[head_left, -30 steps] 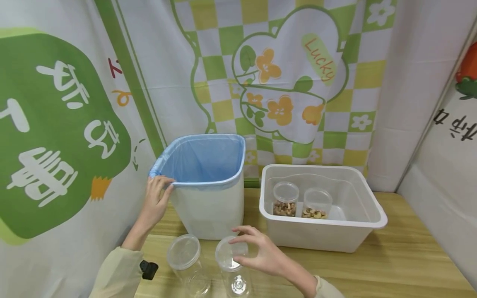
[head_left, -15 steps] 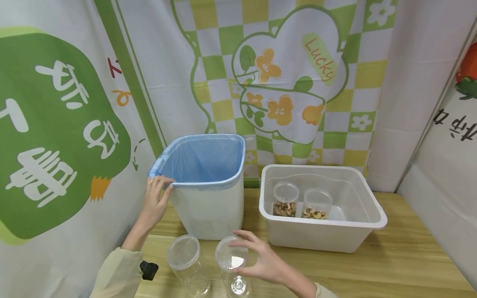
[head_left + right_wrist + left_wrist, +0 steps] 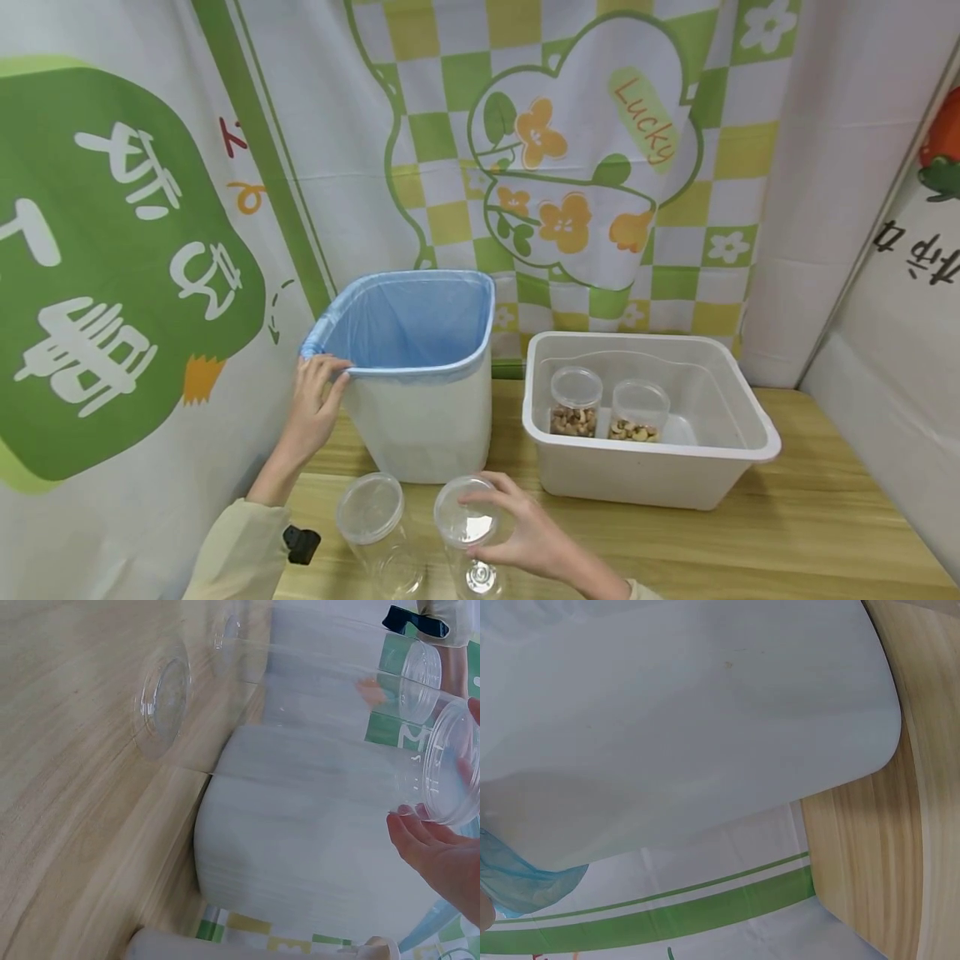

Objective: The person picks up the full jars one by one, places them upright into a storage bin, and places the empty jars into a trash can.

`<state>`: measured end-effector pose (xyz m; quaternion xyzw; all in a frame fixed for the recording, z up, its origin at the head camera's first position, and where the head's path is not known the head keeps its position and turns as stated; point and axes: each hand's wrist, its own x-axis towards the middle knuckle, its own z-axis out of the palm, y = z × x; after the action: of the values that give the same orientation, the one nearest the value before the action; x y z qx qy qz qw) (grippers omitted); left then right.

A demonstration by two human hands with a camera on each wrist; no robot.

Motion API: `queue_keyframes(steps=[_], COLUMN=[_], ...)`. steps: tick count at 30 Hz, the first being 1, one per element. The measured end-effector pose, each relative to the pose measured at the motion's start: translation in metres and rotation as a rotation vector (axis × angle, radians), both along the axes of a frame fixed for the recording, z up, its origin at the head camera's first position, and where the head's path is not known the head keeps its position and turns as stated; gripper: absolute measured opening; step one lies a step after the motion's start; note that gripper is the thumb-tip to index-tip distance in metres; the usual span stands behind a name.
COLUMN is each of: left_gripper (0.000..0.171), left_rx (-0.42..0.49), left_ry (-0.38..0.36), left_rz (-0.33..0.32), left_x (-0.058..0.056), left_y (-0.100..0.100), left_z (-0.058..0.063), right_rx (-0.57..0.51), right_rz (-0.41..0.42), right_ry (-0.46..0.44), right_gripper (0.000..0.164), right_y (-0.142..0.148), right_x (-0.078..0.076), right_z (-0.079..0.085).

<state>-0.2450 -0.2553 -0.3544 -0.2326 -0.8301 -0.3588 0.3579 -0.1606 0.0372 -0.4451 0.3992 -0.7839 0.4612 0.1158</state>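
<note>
Two clear lidded jars stand side by side on the wooden table; nothing shows inside them. Around the lid of the right jar my right hand has its fingers and thumb on opposite sides. The right wrist view shows its fingertips against the lid's rim. Left of it is the other jar, untouched. My left hand grips the near left corner of a white trash can over its blue liner. In the left wrist view the can's wall fills most of the picture.
A white plastic bin stands on the table to the right of the trash can. Inside it are two jars, one with brown nuts and one with cashews. Printed curtains hang behind and at both sides.
My right hand has come down and slightly left, and its fingers have closed in around the right jar's lid. The left hand stays on the trash can's rim.
</note>
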Motion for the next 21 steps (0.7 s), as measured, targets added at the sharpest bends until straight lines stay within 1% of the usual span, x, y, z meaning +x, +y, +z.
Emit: queue_keyframes(steps=[5, 9, 11, 13, 19, 21], left_gripper=[0.012, 0.012, 0.012, 0.012, 0.012, 0.012], left_rx=[0.001, -0.001, -0.002, 0.000, 0.004, 0.007], left_ry=[-0.006, -0.004, -0.003, -0.002, 0.005, 0.012], left_rz=[-0.004, 0.001, 0.001, 0.001, -0.003, -0.005], left_x=[0.000, 0.000, 0.000, 0.000, -0.002, -0.002], left_y=[0.000, 0.000, 0.000, 0.000, 0.000, -0.001], left_z=[0.001, 0.001, 0.001, 0.001, 0.000, -0.001], right_rx=[-0.050, -0.101, -0.113, -0.132, -0.152, -0.147], right_rz=[-0.023, -0.056, -0.076, -0.075, -0.089, -0.095], right_ry=[0.010, -0.008, -0.012, -0.018, -0.014, -0.007], right_gripper=[0.050, 0.048, 0.048, 0.049, 0.047, 0.047], right_y=[-0.003, -0.003, -0.002, 0.000, 0.007, 0.010], right_x=[-0.001, -0.003, -0.005, -0.006, 0.001, 0.002], right_z=[-0.001, 0.009, 0.017, 0.026, 0.065, 0.074])
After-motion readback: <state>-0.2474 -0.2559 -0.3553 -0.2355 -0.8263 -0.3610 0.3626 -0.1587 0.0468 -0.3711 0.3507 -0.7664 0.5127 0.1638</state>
